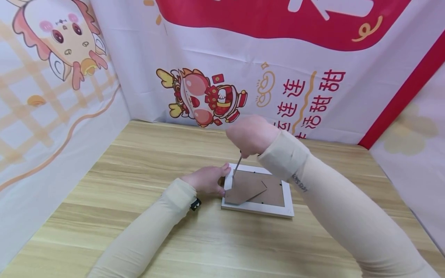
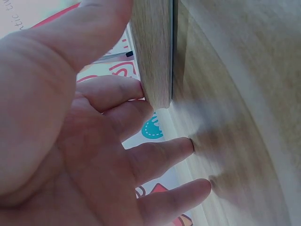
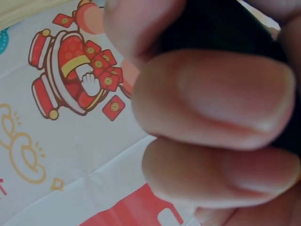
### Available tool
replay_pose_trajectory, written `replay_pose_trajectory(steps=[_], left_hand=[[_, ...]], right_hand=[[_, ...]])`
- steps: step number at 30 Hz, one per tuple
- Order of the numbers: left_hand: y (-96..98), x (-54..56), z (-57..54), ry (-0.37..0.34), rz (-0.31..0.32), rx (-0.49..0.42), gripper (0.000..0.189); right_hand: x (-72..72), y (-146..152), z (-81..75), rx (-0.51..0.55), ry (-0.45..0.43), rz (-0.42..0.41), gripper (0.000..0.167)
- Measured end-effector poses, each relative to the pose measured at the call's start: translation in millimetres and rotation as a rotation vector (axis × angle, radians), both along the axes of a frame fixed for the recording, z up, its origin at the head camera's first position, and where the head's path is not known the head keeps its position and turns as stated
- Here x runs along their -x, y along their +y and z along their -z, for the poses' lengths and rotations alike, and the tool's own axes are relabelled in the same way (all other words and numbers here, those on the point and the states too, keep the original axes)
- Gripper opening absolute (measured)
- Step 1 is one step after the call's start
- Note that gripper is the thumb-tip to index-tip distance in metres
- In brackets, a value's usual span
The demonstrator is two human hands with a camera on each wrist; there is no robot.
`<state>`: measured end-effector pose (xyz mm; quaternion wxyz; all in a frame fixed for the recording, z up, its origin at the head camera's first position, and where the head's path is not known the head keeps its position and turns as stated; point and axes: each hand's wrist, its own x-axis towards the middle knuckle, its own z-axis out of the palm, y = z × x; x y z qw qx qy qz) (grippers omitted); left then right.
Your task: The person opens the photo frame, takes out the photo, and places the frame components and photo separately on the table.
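On the wooden table, a picture frame is laid back side up, under a held screwdriver.
Its left edge is touched by the left hand, the fingers spread apart; the dark handle is clamped by the right hand's curled fingers, the tip pointed down at the brown backing's left side.

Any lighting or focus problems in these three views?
Head: evenly lit, bare right hand slightly blurred; left wrist: dim, hazy, bare left fingers casting soft shadows on pale wood-grain table; right wrist: black tool handle too dark for detail.
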<state>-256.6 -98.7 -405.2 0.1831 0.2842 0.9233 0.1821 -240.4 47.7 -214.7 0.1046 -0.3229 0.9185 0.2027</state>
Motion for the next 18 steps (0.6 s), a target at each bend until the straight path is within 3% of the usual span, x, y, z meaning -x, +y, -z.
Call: replay_pose_trajectory(steps=[8, 18], left_hand=[[-0.3, -1.2, 0.0, -0.019, -0.035, -0.002, 0.095], [1.2, -3.9, -2.2, -0.046, -0.060, -0.001, 0.095]], right_hand=[[-4.9, -13, -0.9, -0.034, 0.019, -0.001, 0.023], [-12.2, -24, 1.5, -0.043, 0.063, 0.021, 0.013]])
